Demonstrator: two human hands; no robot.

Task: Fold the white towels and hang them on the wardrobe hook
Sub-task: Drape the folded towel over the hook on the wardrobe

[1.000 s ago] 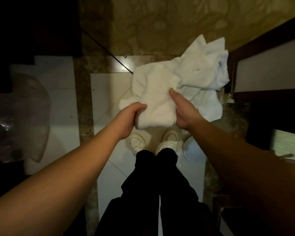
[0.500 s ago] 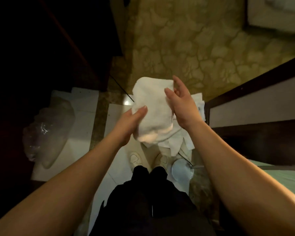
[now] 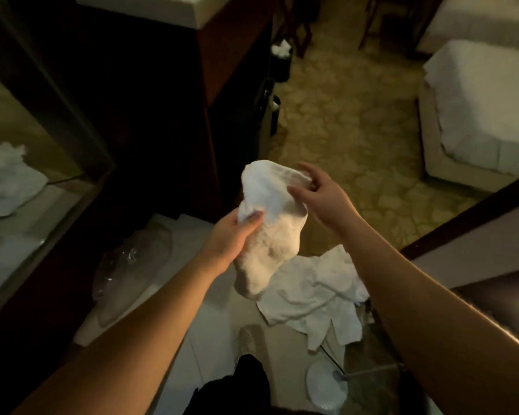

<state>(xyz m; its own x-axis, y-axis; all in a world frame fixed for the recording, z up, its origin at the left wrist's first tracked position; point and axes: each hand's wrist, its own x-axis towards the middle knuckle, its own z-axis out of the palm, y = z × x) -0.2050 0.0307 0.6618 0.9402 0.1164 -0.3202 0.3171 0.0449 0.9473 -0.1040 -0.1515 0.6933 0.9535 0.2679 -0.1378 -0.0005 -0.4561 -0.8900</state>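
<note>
One bunched white towel (image 3: pixel 270 223), gripped by left hand (image 3: pixel 231 235); right hand (image 3: pixel 318 196) open beside it.

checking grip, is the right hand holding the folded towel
No, the left hand grips the folded towel; the right hand is open beside it.

The left hand's (image 3: pixel 232 235) fingers lie behind the towel (image 3: pixel 267 223); only the thumb shows on its near face. The towel covers part of the right hand's (image 3: pixel 318 196) fingertips, so their contact is unclear. The held towel hides the far left part of the pile (image 3: pixel 315 292) on the floor. The right forearm covers the pile's right edge. The bed (image 3: pixel 486 100) is cut by the right edge. The cabinet's (image 3: pixel 162 115) side is too dark to read. One shoe (image 3: pixel 249 339) is blurred.
</note>
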